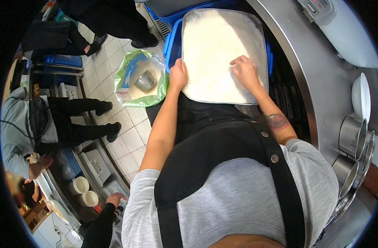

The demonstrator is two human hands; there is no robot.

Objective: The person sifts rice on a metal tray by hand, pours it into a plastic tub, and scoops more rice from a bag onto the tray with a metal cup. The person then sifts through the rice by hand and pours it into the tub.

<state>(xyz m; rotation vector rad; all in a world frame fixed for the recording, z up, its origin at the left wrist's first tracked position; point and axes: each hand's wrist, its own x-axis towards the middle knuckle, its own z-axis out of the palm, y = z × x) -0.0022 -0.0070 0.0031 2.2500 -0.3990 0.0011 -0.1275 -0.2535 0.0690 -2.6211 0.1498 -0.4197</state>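
Observation:
A large metal tray (261,89) full of pale, grainy powder rests over a blue bin (172,51) in front of me. My left hand (178,75) is closed on the tray's left rim. Over the right part of the powder is my right hand (244,73), its fingers spread and bent, with nothing visible in them; its fingertips are at the powder's surface. On the floor to the left stands an open green bag (120,78) with similar powder and a metal pot (145,81) inside.
A steel counter (294,49) curves along the right, with a white bowl (361,96) and metal pots (352,138). Several people are at the left, one in black trousers (79,132). Another person's hand (116,200) is low left, near round tubs (89,198).

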